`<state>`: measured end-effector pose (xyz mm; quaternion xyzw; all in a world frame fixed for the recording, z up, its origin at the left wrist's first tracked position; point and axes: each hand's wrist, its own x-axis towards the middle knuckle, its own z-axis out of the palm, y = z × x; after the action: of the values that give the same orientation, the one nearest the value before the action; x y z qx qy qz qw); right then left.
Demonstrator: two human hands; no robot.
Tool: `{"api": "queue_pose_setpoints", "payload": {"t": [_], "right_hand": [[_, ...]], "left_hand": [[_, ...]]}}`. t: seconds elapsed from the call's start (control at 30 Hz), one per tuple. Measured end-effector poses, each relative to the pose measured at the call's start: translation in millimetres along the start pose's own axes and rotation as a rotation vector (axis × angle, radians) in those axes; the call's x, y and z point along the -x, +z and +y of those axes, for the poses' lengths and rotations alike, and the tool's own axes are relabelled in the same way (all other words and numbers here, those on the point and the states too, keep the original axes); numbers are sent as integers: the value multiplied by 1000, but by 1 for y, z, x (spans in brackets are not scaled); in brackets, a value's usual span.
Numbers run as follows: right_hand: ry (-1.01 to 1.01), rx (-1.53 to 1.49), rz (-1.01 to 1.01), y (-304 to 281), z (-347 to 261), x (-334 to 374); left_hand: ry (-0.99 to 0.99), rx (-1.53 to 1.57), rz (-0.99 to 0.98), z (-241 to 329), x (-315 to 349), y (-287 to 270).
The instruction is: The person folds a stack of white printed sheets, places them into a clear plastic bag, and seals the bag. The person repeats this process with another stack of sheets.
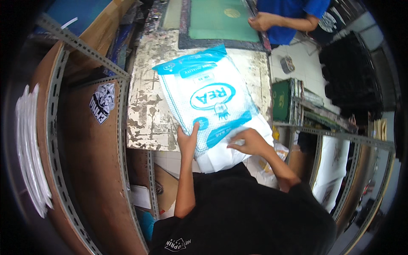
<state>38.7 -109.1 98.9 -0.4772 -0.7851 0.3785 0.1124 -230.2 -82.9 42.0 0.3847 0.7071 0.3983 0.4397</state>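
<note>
A clear plastic packet (208, 102) with blue print lies tilted on the worn table, and its near end reaches the table's front edge. My left hand (188, 138) grips the packet's lower left edge, thumb on top and the other fingers hidden beneath. White folded sheets (227, 159) stick out from under the packet's near end, against my black shirt. Over these sheets my right hand (250, 143) is closed, its thumb and fingertips bent together. Whether a thin edge is between them cannot be made out.
The paint-stained table (148, 106) carries a green-meshed printing screen (221, 21) at its far end. Another person's hand (261, 21) is beside that screen. Metal-framed shelves (123, 140) stand close on my left. More frames (289, 100) are stacked at the right.
</note>
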Motion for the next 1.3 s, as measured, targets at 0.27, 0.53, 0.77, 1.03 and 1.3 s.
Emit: {"api": "queue_pose_setpoints", "payload": {"t": [0.27, 0.53, 0.77, 1.03, 1.3], "right_hand": [[612, -686, 203, -35, 112, -66], [504, -807, -32, -21, 95, -144], [606, -883, 64, -19, 66, -136], [657, -816, -46, -20, 103, -103], [555, -472, -196, -23, 111, -60]], "left_hand": [[-277, 383, -127, -13, -15, -9], [-103, 542, 18, -3, -59, -78], [-170, 512, 1, -76, -43, -92], [-209, 513, -104, -78, 1, -77], [-102, -154, 261, -78, 26, -56]]}}
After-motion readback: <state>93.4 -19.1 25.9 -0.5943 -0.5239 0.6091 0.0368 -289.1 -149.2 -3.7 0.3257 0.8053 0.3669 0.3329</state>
